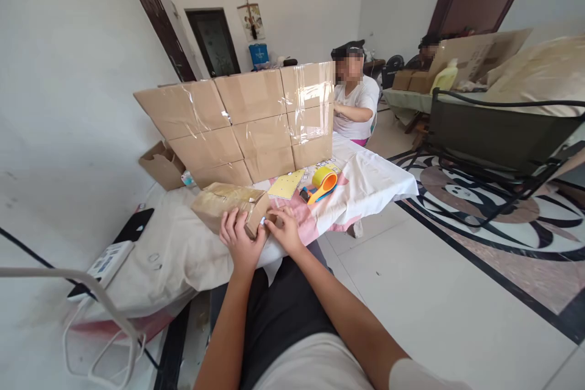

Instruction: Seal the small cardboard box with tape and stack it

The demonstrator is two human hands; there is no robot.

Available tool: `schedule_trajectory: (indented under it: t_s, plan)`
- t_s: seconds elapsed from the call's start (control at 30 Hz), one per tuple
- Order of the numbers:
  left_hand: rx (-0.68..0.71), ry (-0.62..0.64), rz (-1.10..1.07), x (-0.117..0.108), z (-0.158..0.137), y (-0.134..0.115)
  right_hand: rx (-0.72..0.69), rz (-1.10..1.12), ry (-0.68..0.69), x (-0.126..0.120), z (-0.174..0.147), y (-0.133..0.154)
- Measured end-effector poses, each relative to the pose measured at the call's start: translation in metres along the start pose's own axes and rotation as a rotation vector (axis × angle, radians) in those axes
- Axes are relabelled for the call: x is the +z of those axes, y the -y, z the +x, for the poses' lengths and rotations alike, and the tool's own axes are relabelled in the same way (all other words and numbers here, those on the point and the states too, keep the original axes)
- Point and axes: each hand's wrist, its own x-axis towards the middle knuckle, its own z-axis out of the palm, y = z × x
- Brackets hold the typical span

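A brown cardboard box (223, 196) with clear tape over it lies at the table's near edge. My left hand (242, 242) holds the box, its fingers spread over the near long side and its thumb at the end face. At that same end face my right hand (286, 231) has thumb and fingers closed together beside a small white and blue sticker (262, 220). Both thumbs come close to the sticker. An orange and yellow tape dispenser (323, 181) lies to the right of the box, beside a yellow dotted sheet (286, 185).
A wall of stacked, taped cardboard boxes (260, 122) stands behind the box. Across the table sits a person in white (359, 103). An open carton (162, 164) is at the left, with a white power strip (109, 262) nearer. A folding chair (498, 140) stands at the right.
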Motion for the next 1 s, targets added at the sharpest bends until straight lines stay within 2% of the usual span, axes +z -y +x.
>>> schedule_trajectory:
  t_s: [0.33,0.53,0.6,0.67,0.73,0.77,0.83,0.87,0.9,0.93,1.0]
  plan:
    - [0.080,-0.036,0.032,-0.001,0.002,-0.001,-0.009,0.089,0.039,0.004,-0.001,0.005]
    - [0.029,0.002,0.020,0.000,0.001,0.000,0.095,0.187,0.136,0.005,-0.001,0.003]
    - [0.022,0.011,0.011,0.000,0.000,0.001,0.122,0.176,0.126,-0.002,0.001,0.004]
    - [0.012,0.010,0.013,0.000,0.000,0.002,0.102,0.101,0.052,-0.014,0.008,0.008]
    - [0.014,-0.002,0.022,0.000,-0.001,0.002,-0.006,-0.036,0.005,-0.031,0.026,0.014]
    - [0.019,-0.009,0.025,0.000,-0.001,0.002,-0.091,-0.125,0.031,-0.040,0.041,0.017]
    - [0.020,-0.013,0.032,-0.001,0.000,0.002,-0.247,-0.350,0.205,-0.062,0.081,0.022]
    - [0.018,-0.010,0.035,-0.001,0.000,0.002,-0.263,-0.494,0.295,-0.073,0.107,0.023]
    - [0.020,-0.010,0.037,-0.002,0.001,0.002,-0.166,-0.677,0.289,-0.086,0.134,0.023]
    - [0.027,-0.013,0.039,-0.003,0.001,0.001,0.022,-0.860,0.210,-0.100,0.161,0.022]
    - [0.063,-0.029,0.041,-0.004,0.002,0.001,0.191,-0.962,0.099,-0.129,0.209,0.018]
